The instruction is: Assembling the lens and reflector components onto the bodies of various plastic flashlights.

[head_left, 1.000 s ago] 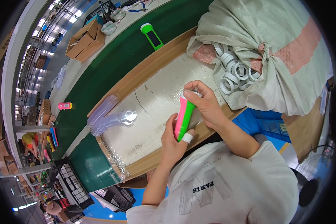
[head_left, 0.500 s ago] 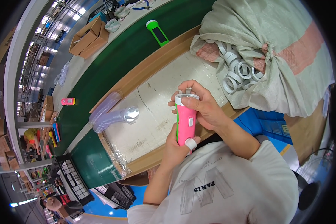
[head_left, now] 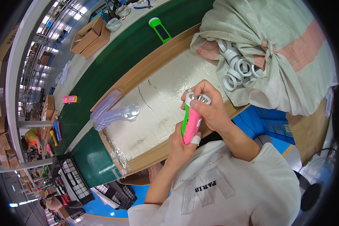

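A pink and green flashlight (head_left: 194, 122) is held in front of my chest, its lens end up and tilted away to the right. My left hand (head_left: 177, 146) is closed round the lower end of its body; white wrapping shows on the thumb. At the head, my right hand (head_left: 213, 113) grips the white ring (head_left: 204, 98) round the clear lens with thumb and fingers. Some of the right fingers are hidden behind the head. Loose white rings (head_left: 239, 67) spill from the mouth of a woven sack (head_left: 252, 22) at the far right.
A cardboard-edged tray (head_left: 158, 96) lies before me, with nested clear plastic lens cups (head_left: 118, 113) at its left. On the green belt (head_left: 133, 45) lie a green flashlight (head_left: 160, 30) and a small pink one (head_left: 69, 99). Beyond stands an open carton (head_left: 90, 37); black crates (head_left: 73, 179) are lower left.
The flashlight has turned and tilted, so more of its green side and the lens face show. My right hand has shifted slightly right with the head; both hands still hold it.
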A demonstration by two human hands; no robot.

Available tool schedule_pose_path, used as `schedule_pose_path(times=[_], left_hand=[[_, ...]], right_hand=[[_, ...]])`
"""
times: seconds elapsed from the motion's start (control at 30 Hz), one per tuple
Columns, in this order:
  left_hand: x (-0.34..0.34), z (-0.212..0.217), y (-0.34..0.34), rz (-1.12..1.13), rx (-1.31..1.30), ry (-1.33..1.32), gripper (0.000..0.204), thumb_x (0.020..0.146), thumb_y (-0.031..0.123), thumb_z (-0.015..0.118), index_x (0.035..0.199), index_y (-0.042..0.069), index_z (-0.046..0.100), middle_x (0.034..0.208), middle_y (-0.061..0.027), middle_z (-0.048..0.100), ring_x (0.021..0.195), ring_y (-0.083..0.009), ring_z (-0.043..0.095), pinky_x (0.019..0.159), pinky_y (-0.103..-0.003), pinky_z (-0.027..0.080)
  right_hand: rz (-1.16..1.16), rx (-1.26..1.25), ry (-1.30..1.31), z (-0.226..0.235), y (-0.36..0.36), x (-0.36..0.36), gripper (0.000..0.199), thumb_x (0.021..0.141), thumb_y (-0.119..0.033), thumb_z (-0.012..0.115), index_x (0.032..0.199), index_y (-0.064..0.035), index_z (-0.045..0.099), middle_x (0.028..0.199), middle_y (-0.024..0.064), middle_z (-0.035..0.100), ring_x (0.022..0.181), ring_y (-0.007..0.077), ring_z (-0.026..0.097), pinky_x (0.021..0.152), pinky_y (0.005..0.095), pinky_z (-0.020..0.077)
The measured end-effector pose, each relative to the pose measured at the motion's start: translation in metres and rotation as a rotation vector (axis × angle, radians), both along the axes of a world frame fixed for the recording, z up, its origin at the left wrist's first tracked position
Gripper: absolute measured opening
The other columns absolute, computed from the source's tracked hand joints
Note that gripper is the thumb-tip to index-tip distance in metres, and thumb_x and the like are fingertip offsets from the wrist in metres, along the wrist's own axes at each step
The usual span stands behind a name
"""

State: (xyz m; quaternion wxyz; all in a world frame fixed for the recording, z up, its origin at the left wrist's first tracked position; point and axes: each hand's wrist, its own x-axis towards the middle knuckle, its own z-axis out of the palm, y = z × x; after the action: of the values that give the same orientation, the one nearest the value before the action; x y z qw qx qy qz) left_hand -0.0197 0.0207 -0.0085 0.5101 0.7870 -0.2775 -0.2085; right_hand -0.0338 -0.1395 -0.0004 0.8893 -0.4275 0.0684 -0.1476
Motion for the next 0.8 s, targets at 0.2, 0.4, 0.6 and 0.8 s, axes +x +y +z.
schedule_pose_path(times=[0.2,0.4,0.6,0.8], left_hand=[[0.015,-0.019,0.005,-0.019,-0.02,0.308,0.043,0.077,0.013,0.072,0.111,0.0,0.05,0.08,-0.0082,0.062,0.063,-0.0163,0.059,0.058,-0.031,0.05],[0.003,0.008,0.002,-0.079,-0.453,1.146,0.034,0.08,0.003,0.065,0.11,0.003,0.048,0.081,-0.0096,0.057,0.059,-0.0161,0.057,0.049,-0.027,0.046],[-0.028,0.018,0.007,-0.274,-0.988,1.778,0.055,0.083,0.017,0.066,0.13,0.001,0.042,0.077,-0.0101,0.05,0.057,-0.0184,0.053,0.045,-0.029,0.042],[-0.022,0.026,0.013,-0.167,-0.717,1.414,0.047,0.083,0.013,0.065,0.123,0.001,0.045,0.079,-0.0114,0.053,0.057,-0.018,0.054,0.046,-0.028,0.043]], right_hand=[[0.006,0.12,0.135,-0.008,-0.008,0.007,0.024,0.084,-0.013,0.066,0.099,-0.0075,0.049,0.1,0.0127,0.06,0.093,0.0229,0.063,0.082,0.0352,0.0528],[0.133,0.248,0.038,-0.005,-0.007,0.009,0.025,0.084,-0.018,0.066,0.1,-0.0084,0.05,0.101,0.012,0.06,0.099,0.0248,0.062,0.093,0.0403,0.0486],[0.285,0.724,-0.296,-0.004,0.014,0.014,0.027,0.079,-0.024,0.068,0.085,-0.0113,0.045,0.096,0.0129,0.058,0.088,0.0223,0.062,0.106,0.0481,0.0382],[0.237,0.585,-0.244,-0.006,0.012,0.009,0.028,0.079,-0.025,0.067,0.08,-0.0116,0.042,0.093,0.014,0.057,0.089,0.0255,0.062,0.099,0.0526,0.045]])
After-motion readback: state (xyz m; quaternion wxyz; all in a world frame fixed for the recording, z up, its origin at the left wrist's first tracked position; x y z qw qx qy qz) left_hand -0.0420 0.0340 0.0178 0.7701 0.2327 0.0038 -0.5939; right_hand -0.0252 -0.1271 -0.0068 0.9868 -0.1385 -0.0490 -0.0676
